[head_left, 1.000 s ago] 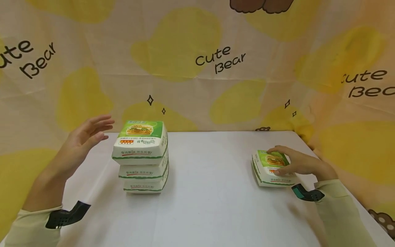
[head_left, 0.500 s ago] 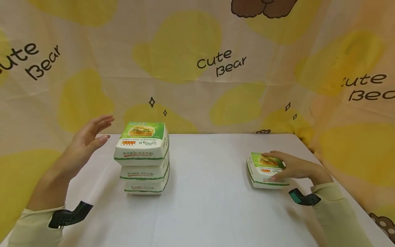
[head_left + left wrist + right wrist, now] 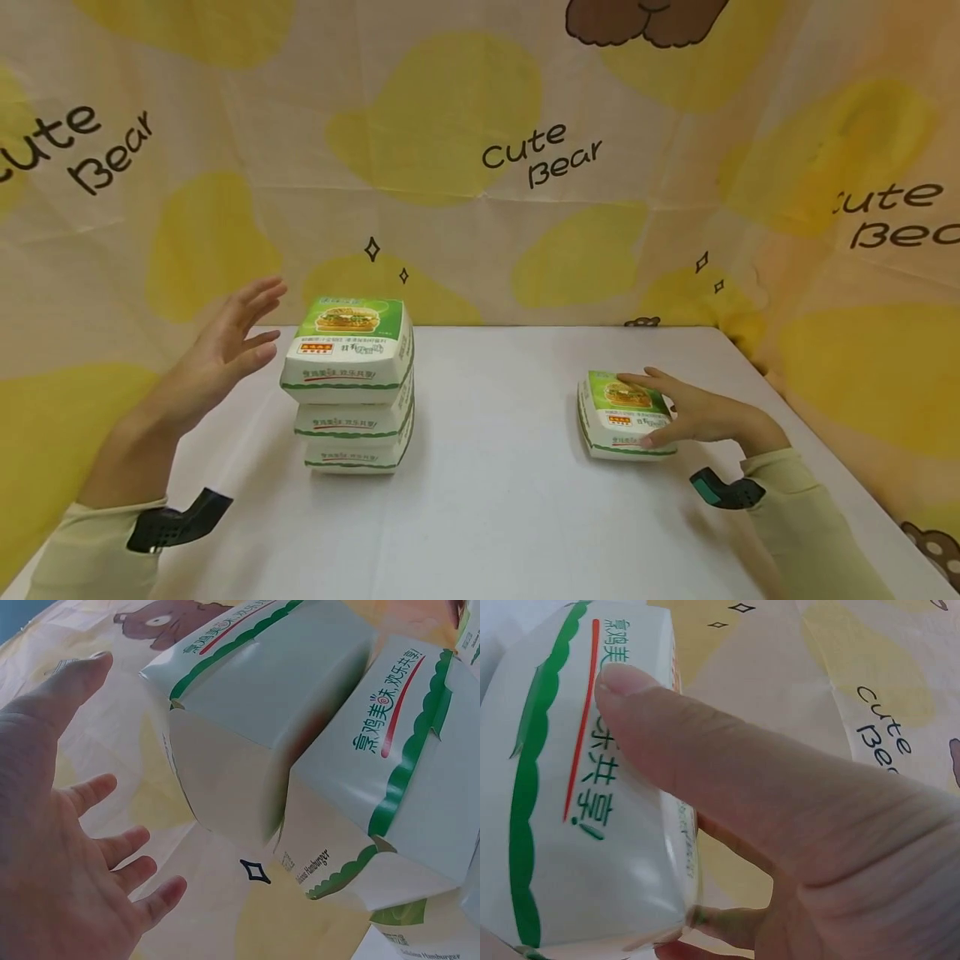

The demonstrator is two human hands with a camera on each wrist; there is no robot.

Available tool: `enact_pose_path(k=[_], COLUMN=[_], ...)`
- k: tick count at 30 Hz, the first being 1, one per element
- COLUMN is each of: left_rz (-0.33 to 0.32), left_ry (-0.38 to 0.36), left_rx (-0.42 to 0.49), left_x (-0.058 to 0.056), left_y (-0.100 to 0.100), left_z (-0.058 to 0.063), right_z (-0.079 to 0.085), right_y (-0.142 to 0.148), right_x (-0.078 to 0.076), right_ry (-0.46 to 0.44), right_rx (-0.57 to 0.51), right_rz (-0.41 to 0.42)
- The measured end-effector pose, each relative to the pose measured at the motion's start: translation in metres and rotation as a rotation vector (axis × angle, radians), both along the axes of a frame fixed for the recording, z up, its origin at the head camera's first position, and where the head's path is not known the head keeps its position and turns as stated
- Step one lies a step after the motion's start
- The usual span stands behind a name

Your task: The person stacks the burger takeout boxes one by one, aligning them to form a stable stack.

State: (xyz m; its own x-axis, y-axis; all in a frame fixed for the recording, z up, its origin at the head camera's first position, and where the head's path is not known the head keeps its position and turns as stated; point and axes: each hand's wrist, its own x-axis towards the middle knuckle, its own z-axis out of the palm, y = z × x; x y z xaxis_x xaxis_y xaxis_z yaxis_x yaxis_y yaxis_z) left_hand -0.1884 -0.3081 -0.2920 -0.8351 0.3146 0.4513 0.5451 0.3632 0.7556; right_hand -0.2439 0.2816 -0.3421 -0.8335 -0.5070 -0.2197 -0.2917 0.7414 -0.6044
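Observation:
A white and green hamburger box [image 3: 618, 402] lies flat on the table at the right in the head view. My right hand [image 3: 701, 414] grips it from its right side. The right wrist view shows the thumb [image 3: 641, 697] pressing the box's printed front face, with other fingers at its side. At the left, three like boxes form a stack [image 3: 347, 367]; the top one sits slightly off the ones below. My left hand [image 3: 221, 362] hovers just left of that stack, fingers spread and holding nothing. A gap separates it from the boxes in the left wrist view.
The white table [image 3: 495, 500] reaches back to a patterned cloth backdrop [image 3: 450, 125] with yellow patches and lettering. This cloth also hangs along the right side. A dark band [image 3: 180, 521] is on the left sleeve, another [image 3: 727, 489] on the right.
My right hand has moved left across the table, and the hamburger box has slid left with it. The left hand stays beside the stack with little change. The head view has tilted slightly.

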Motion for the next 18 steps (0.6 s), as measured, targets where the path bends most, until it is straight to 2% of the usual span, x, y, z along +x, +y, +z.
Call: enact_pose_path(k=[6, 11, 18], left_rz=[-0.058, -0.058, -0.081], left_ry=[-0.031, -0.040, -0.106], left_rx=[0.026, -0.008, -0.015], left_x=[-0.0020, -0.0017, -0.0002], left_y=[0.0017, 0.0038, 0.0102], left_z=[-0.0015, -0.0017, -0.0016], right_z=[0.0006, 0.0008, -0.0006], right_y=[-0.0021, -0.0027, -0.0030], right_x=[0.0009, 0.0006, 0.0003], right_ry=[0.021, 0.029, 0.031], right_rx=[0.015, 0.021, 0.021], right_rz=[0.008, 0.010, 0.013])
